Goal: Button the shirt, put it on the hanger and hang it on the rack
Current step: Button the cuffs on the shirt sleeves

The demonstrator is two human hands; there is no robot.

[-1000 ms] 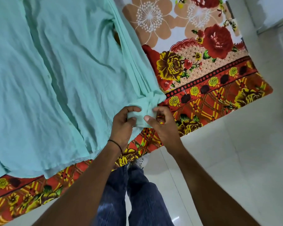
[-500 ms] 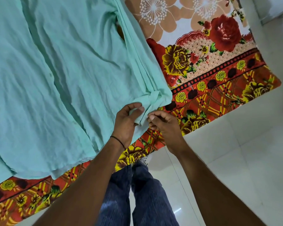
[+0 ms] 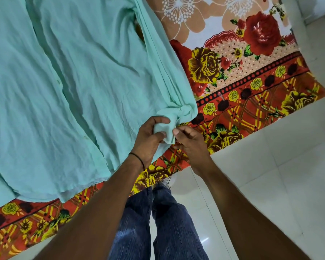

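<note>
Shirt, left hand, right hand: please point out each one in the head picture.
shirt (image 3: pixel 83 81): head view, wrinkled front panel.
left hand (image 3: pixel 148 137): head view, back of the hand.
right hand (image 3: pixel 192 146): head view, back of the hand.

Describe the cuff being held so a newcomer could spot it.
A mint-green shirt lies spread on the floral bedsheet. Its sleeve lies folded along the body down to the bed's near edge, ending in a bunch. The cuff is the small flap past that bunch, the only part pinched by the left hand and right hand.
</note>
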